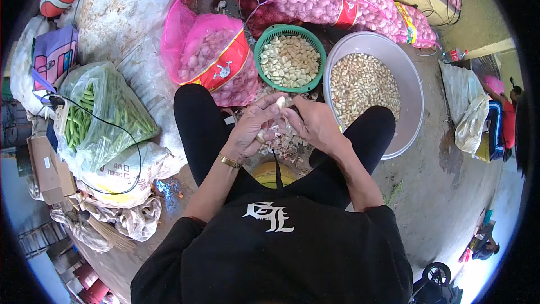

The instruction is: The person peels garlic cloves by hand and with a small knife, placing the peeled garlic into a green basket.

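My left hand (pixel 254 128), with a gold watch at the wrist, is closed on a pale garlic clove (pixel 281 102) between thumb and fingertips. Close beside it, my right hand (pixel 313 120) has its fingers bent and pressed together at the clove; what they hold, if anything, is too small to name. Just ahead stands a green basket (pixel 319 47) of peeled cloves (pixel 289 61). To its right a large grey basin (pixel 409 70) holds many unpeeled cloves (pixel 364 87). Garlic skins (pixel 288 145) lie on the floor below my hands.
A pink mesh bag (pixel 216 56) of garlic is at the front left, and full pink sacks (pixel 360 0) lie beyond the basket. A plastic bag of green beans (pixel 107 112) sits at left. A yellow container (pixel 270 174) is between my legs. People are at the far right.
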Demonstrator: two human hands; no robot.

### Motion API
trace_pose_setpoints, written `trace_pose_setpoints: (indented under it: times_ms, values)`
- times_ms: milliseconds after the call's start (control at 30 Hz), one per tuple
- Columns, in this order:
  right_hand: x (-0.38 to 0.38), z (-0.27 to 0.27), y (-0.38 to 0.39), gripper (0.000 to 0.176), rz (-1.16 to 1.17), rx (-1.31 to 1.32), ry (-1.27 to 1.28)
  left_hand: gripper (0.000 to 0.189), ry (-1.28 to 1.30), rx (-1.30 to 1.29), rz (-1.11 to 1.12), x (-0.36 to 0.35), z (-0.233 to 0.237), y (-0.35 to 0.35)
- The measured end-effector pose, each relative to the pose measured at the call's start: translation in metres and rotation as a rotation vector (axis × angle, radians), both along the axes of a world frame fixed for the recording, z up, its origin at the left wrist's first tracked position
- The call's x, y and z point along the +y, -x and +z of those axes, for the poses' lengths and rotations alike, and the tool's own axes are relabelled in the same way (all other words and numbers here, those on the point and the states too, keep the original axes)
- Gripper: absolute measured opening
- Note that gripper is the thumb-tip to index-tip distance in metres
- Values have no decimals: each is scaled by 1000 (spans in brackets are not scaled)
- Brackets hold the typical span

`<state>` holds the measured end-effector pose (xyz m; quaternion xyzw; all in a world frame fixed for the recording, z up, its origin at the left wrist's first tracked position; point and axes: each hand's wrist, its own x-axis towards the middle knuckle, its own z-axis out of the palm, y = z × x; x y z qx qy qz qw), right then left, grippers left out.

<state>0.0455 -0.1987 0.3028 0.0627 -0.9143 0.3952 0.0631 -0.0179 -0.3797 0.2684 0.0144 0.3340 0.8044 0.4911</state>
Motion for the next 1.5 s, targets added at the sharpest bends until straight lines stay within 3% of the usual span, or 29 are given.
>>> trace_pose_setpoints:
  times_ms: [67, 233, 367, 433, 800, 867, 1500]
  values:
    - [2, -1, -4, 28, 32, 8, -41, 36, 6, -91, 129, 1, -4, -1]
    - [5, -1, -17, 29, 216, -7, -149, 35, 5, -45, 157, -4, -4, 6]
    - [4, 7, -13, 35, 23, 2, 25, 35, 93, 18, 162, -3, 4, 5]
    - [3, 0, -5, 41, -116, 149, 87, 35, 99, 11, 149, -2, 10, 2]
    - [0, 1, 4, 35, -53, 97, -84, 30, 138, 110, 118, -2, 7, -3]
    - [0, 0, 4, 34, -56, 101, -86, 21, 217, 99, 167, 0, 4, -4]
    - [4, -8, 3, 32, 109, 210, -276, 26, 206, -11, 222, 2, -7, -6]
